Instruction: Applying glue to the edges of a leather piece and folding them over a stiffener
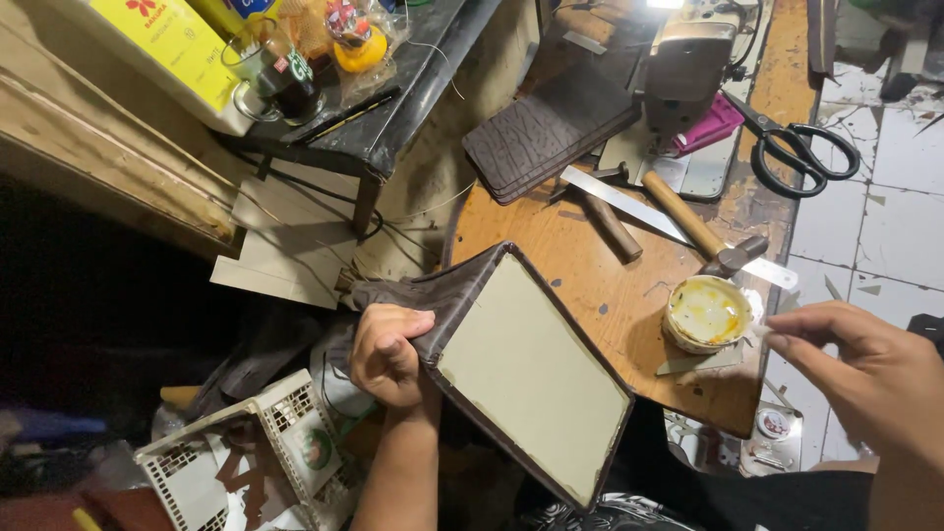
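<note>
- left hand [388, 356] clamped on the corner of a brown leather panel [531, 374], pale lining up, resting over the wooden table [580, 270] edge
- glue tin [707, 313] sits on the table, right of the panel
- right hand [870, 379] hovers beside the tin, fingers loose, holding nothing

Yellow box [172, 44] top left; plastic-wrapped items [354, 34], perhaps snacks, beside it.

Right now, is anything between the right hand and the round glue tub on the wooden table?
Nothing visible does. The right hand hovers open beside the round, yellow-smeared glue tub, apart from it, with only bare wooden table between them.
</note>
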